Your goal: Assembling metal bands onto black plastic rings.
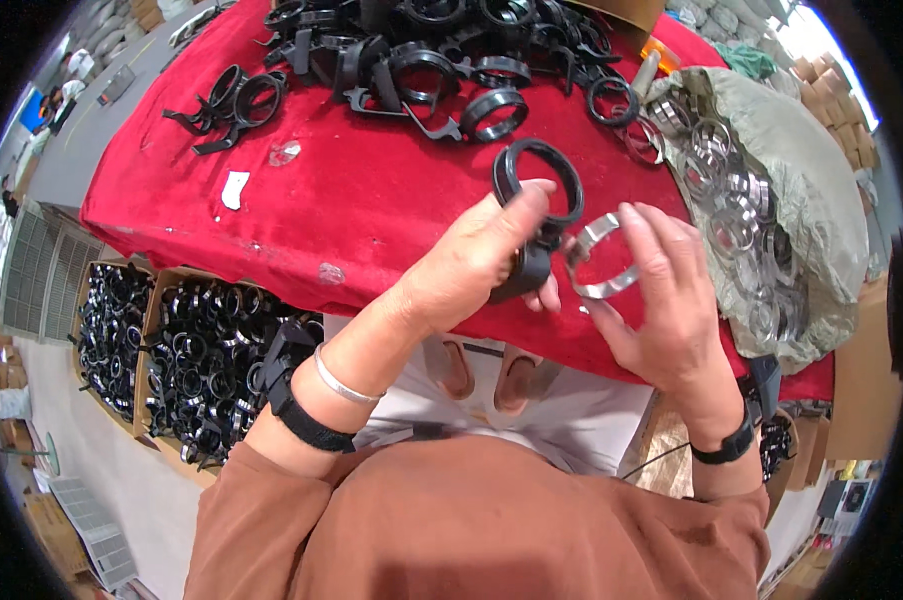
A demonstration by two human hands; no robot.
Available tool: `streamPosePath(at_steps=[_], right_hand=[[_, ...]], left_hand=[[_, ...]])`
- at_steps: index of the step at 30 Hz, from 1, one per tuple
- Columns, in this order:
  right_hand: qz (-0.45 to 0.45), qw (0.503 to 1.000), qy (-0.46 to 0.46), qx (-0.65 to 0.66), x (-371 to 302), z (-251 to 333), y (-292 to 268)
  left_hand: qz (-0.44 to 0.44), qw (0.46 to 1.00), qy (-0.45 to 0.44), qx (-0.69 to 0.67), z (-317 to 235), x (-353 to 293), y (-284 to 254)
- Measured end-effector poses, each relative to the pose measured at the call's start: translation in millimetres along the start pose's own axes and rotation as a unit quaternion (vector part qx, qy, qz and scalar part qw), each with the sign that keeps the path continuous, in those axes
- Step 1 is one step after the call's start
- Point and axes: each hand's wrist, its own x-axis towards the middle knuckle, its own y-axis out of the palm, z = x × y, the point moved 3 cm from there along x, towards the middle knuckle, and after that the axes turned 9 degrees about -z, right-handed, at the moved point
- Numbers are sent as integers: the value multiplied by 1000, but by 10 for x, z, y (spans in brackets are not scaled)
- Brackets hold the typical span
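My left hand (476,255) is closed around a black plastic ring bracket (577,190), its round opening tilted up above my thumb. Close beside it, my right hand (661,290) grips a thin silver metal ring (599,290) between thumb and fingers. The two rings are near each other but apart, just above the red cloth. A pile of black ring brackets (421,75) lies on the far side of the table. More silver rings (736,225) lie in an open greenish bag (821,210) to the right of my right hand.
Red cloth (371,200) covers the table, with a white scrap (235,190) on it. Loose black brackets (236,105) lie at the far left. Cardboard boxes (149,330) full of black parts stand on the floor at left. A reddish ring (643,142) rests near the bag.
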Motion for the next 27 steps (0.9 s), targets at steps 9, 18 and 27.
streamPosePath(at_steps=[9,18,27], right_hand=[[58,900,303,309,178,-158,106],[44,928,242,280,215,-95,248],[-5,924,230,305,212,69,316]], left_hand=[[44,994,-82,51,49,-130,-24],[28,989,-43,136,2,-156,32],[13,971,-8,239,-209,-386,106]])
